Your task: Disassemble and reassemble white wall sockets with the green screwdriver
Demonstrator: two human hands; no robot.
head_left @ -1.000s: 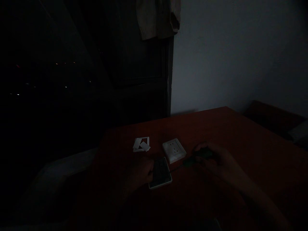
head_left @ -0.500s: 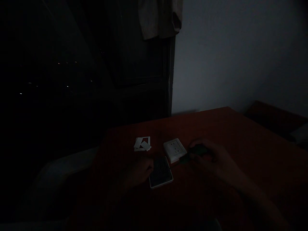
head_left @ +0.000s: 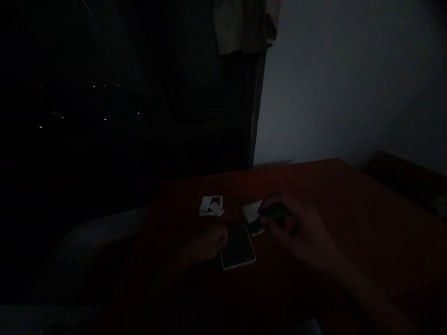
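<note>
A square wall plate (head_left: 239, 249), dark on its upper side with a white rim, lies on the table. My left hand (head_left: 210, 242) is closed at its left edge, gripping it. My right hand (head_left: 300, 225) is wrapped round the green handle of a screwdriver (head_left: 274, 214), which points down and left toward the plate's upper right corner. Its tip is too dark to make out. Behind the screwdriver sits a white wall socket (head_left: 249, 213), face up and partly covered by my right hand and the tool.
On the reddish table (head_left: 314, 181), a thin white frame (head_left: 220, 201) with two small white pieces (head_left: 217, 208) lies beyond my left hand. A pale wall (head_left: 342, 83) rises behind the table, and a cloth (head_left: 240, 28) hangs by the dark window. The room is very dim.
My right hand and the screwdriver have moved left and slightly up, now covering much of the wall socket. My left hand stays at the plate. The whole view has shifted slightly.
</note>
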